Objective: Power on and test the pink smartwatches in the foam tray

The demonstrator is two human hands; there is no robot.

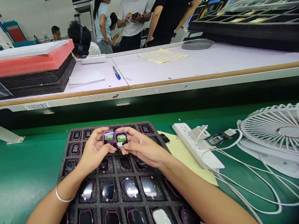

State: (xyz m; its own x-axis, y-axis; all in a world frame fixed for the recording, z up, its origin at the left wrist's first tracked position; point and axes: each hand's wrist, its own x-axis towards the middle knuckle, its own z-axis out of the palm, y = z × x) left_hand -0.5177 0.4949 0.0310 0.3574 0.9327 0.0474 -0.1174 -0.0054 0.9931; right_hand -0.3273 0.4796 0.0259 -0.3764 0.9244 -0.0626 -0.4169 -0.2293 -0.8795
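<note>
My left hand (pixel 96 150) grips a purple-framed smartwatch body (pixel 109 137) between thumb and fingers. Beside it, my right hand (pixel 141 146) pinches a second smartwatch body (pixel 121 139); both screens are lit with green and white. The two watches are side by side, close together or touching. Below them lies a black foam tray (pixel 120 194) with square compartments, many holding a strapless watch. Most of the nearer watches have dark or reflective screens, while some in the far rows, such as one watch (pixel 75 149) at the left, show white text. My hands and forearms hide part of the tray.
Right of the tray stand a white power strip (pixel 188 136) with cables and a white fan (pixel 278 135). A yellow sheet (pixel 184 157) lies beneath the strip. On the raised shelf are foam sheets (pixel 36 61), a blue pen (pixel 116 73) and stacked trays (pixel 250 29). Several people are beyond.
</note>
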